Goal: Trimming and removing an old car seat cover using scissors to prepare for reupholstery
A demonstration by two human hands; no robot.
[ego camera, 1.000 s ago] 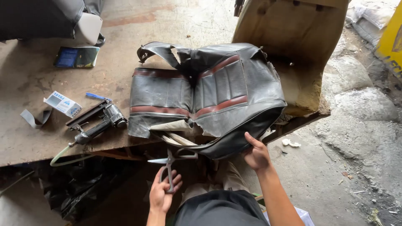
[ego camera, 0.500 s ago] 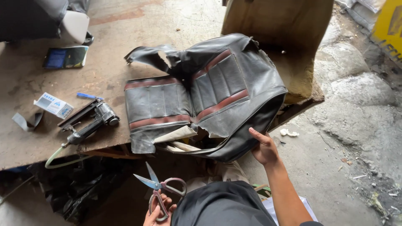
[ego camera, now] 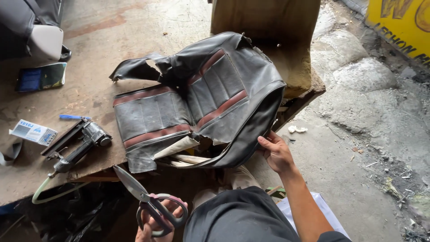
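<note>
Your right hand [ego camera: 275, 152] sits right of centre, low in the frame, its fingers closed on the dark lower edge of the seat cover [ego camera: 201, 101]; the thumb lies on top and the fingers curl under the rim. The seat cover is grey with dark red stripes, worn and torn, spread across the middle of the frame on the brown worktable [ego camera: 89, 85], with its near edge hanging over the table's front; pale lining shows at the tear near its lower edge. Your left hand [ego camera: 156, 224] is at the bottom edge, left of centre, fingers clamped through the loops of a pair of scissors [ego camera: 143, 199]; the blades lie together and point up and to the left, well apart from the cover. On the table at the left of the frame lies a pneumatic stapler [ego camera: 78, 143] with a pale hose trailing off the front edge; just left of it rests a small white box [ego camera: 33, 132], and a blue pen [ego camera: 74, 117] lies above the stapler. A foam seat cushion [ego camera: 273, 36] stands behind the cover at the top of the frame; concrete ground fills the right side.
</note>
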